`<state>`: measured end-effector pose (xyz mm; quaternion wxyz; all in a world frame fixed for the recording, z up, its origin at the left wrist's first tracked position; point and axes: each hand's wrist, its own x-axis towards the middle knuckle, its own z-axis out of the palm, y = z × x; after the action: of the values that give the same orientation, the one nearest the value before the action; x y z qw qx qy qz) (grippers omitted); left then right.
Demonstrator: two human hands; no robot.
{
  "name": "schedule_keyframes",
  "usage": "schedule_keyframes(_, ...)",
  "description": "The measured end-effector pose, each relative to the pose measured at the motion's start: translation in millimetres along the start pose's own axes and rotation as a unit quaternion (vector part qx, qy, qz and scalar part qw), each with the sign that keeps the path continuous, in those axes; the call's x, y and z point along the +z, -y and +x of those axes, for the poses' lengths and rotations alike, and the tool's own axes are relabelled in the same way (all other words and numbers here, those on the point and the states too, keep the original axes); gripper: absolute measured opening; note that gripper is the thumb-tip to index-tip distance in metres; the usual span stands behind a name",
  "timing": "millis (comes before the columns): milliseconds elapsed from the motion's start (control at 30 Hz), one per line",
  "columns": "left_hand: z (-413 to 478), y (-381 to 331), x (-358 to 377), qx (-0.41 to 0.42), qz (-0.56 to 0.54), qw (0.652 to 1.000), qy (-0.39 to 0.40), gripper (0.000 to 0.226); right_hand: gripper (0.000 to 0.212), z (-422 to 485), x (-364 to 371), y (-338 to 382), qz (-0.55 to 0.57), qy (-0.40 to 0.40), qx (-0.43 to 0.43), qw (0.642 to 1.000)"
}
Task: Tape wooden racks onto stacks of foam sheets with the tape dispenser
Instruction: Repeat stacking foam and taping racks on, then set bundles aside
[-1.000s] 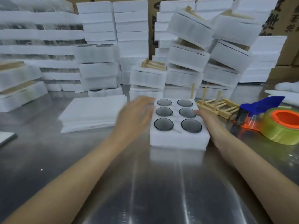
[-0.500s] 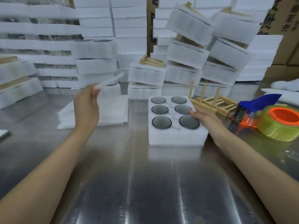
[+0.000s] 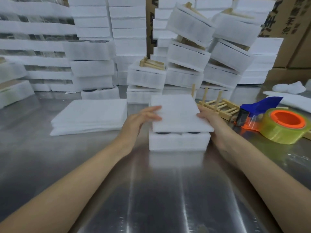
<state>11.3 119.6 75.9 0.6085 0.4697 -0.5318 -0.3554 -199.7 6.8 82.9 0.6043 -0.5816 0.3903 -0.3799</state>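
Observation:
A thin white foam sheet [image 3: 178, 113] lies slightly askew on a white foam block [image 3: 178, 142]; dark discs show in the gap under its front edge. My left hand [image 3: 139, 120] holds the sheet's left edge, fingertips on top. My right hand [image 3: 210, 120] grips the right edge and lies along the block's right side. A wooden rack [image 3: 218, 106] with upright pegs stands just right of the block. The tape dispenser [image 3: 262, 113], blue and orange with a yellowish tape roll [image 3: 284, 128], sits at the right.
A flat pile of foam sheets [image 3: 90, 115] lies left of the block on the steel table [image 3: 151, 190]. Taped foam packs with racks [image 3: 146, 76] are piled high behind. Cardboard boxes [image 3: 294, 31] stand at the back right.
My left hand lifted a foam sheet from the left pile, carried it right and set it over the block, covering the discs. My right hand shifted onto the sheet's right edge.

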Motion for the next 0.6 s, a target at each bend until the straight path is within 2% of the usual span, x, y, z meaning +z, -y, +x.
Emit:
schedule_keyframes(67, 3.9, 1.2, 9.2, -0.059, -0.077, 0.994, -0.051, 0.036, 0.041, 4.4, 0.3, -1.7, -0.001, -0.017, -0.002, 1.000)
schedule_keyframes(133, 6.7, 4.8, 18.9, -0.146, -0.144, 0.978, -0.041, 0.057, 0.033, 10.3, 2.2, -7.7, -0.001, -0.025, -0.004, 1.000)
schedule_keyframes(167, 5.5, 4.8, 21.1, -0.164, -0.138, 0.976, -0.043, 0.060, 0.030, 12.6, 3.6, -10.1, -0.002, -0.026, -0.004, 1.000)
schedule_keyframes(300, 0.4, 1.4, 21.7, -0.142, -0.107, 0.984, -0.030, 0.039, 0.029, 13.2, 7.6, -11.9, 0.006, -0.032, -0.002, 0.999)
schedule_keyframes(367, -0.1, 1.4, 18.6, -0.137, -0.104, 0.985, -0.031, 0.039, 0.033, 9.5, 10.0, -12.6, 0.014, -0.020, 0.001, 1.000)
schedule_keyframes(500, -4.6, -0.4, 1.5, -0.141, -0.108, 0.983, -0.049, 0.043, 0.038, 2.9, 24.4, -15.6, -0.017, 0.055, -0.028, 0.998)
schedule_keyframes(600, -6.1, -0.3, -6.0, -0.147, -0.102, 0.983, -0.026, 0.050, 0.041, 3.3, 27.3, -16.2, -0.032, 0.060, -0.038, 0.997)
